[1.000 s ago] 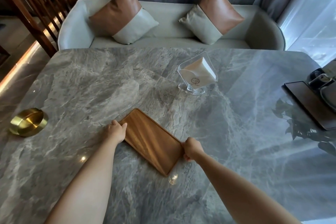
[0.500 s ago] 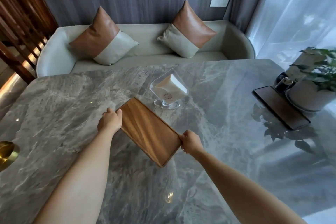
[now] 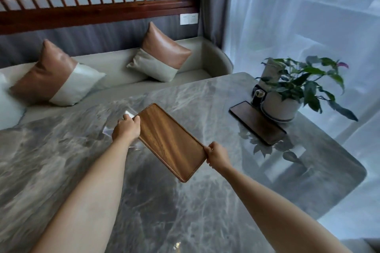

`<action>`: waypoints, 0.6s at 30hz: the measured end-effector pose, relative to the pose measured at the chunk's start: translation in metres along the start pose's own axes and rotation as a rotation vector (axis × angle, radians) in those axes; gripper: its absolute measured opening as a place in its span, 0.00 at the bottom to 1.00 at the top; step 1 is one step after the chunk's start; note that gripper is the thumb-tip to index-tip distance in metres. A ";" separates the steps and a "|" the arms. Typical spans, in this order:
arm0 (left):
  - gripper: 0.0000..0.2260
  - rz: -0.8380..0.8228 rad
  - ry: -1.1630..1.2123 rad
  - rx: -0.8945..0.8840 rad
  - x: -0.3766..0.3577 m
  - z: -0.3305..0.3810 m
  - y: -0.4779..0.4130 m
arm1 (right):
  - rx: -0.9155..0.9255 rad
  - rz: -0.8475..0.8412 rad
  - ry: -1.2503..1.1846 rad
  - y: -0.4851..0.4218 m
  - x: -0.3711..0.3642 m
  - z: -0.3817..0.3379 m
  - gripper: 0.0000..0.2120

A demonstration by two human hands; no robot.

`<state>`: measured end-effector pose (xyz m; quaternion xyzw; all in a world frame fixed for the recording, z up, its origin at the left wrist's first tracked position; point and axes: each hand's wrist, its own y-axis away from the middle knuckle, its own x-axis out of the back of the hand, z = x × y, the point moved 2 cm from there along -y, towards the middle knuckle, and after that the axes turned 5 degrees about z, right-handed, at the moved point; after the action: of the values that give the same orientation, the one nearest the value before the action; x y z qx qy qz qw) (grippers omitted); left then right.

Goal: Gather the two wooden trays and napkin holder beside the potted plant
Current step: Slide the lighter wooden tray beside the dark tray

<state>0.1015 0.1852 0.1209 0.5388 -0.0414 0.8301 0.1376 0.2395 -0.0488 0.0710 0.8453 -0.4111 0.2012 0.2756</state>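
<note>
I hold a light brown wooden tray point(image 3: 168, 139) in the air over the grey marble table point(image 3: 185, 211). My left hand point(image 3: 125, 129) grips its far-left end and my right hand point(image 3: 217, 155) grips its near-right end. A second, darker wooden tray point(image 3: 257, 122) lies flat at the table's right side, right next to the potted plant point(image 3: 287, 96) in its white pot. The clear napkin holder point(image 3: 128, 114) stands behind my left hand and the held tray, mostly hidden.
A small dark cup point(image 3: 258, 96) stands between the dark tray and the plant pot. A grey sofa point(image 3: 115, 76) with two brown-and-cream cushions runs along the table's far edge. White curtains point(image 3: 308, 16) hang at the right, beyond the table's rounded corner.
Both hands have lifted the light tray off the table and carried it rightward toward the plant. The view has swung right, and the tray now covers most of the napkin holder.
</note>
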 end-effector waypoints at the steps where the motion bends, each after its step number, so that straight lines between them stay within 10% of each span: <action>1: 0.24 -0.014 0.001 -0.012 -0.007 0.013 0.001 | -0.012 0.018 -0.004 -0.006 0.010 0.006 0.15; 18: 0.25 -0.237 -0.105 -0.125 -0.148 0.185 -0.001 | -0.221 0.114 -0.043 -0.094 0.119 0.112 0.15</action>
<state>0.3221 0.1184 0.0638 0.5731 -0.0363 0.7744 0.2657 0.3977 -0.1410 0.0244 0.7892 -0.4839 0.1519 0.3463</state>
